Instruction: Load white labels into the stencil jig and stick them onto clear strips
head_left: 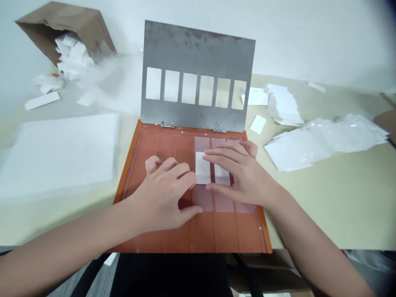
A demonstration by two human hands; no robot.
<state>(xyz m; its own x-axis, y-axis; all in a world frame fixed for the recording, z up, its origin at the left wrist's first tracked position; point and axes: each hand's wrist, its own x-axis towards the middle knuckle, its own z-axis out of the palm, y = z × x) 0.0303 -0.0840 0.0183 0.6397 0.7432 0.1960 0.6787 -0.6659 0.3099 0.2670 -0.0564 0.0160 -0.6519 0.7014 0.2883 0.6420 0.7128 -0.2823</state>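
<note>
My left hand (173, 194) is over the middle of an orange-brown tray (167, 239), its fingers curled and its thumb stretched apart from them. Its fingertips are at the left edge of a small white card (202, 171) that lies on a clear film strip (204, 200). My right hand (239, 169) rests from the right with fingers stretched out. Its fingertips touch the upper part of that card, and its thumb is at the lower edge. Beneath the right hand, a second white card (221, 175) lies on another film strip, partly hidden. A third strip is mostly covered.
A grey metal lid (198, 45) with a row of several windows stands raised, hinged at the tray's back edge. White sheets (62, 152) lie left, below a tipped cardboard box (83, 20) of scraps. Right are a card stack (283, 103) and clear film sleeves (328, 142).
</note>
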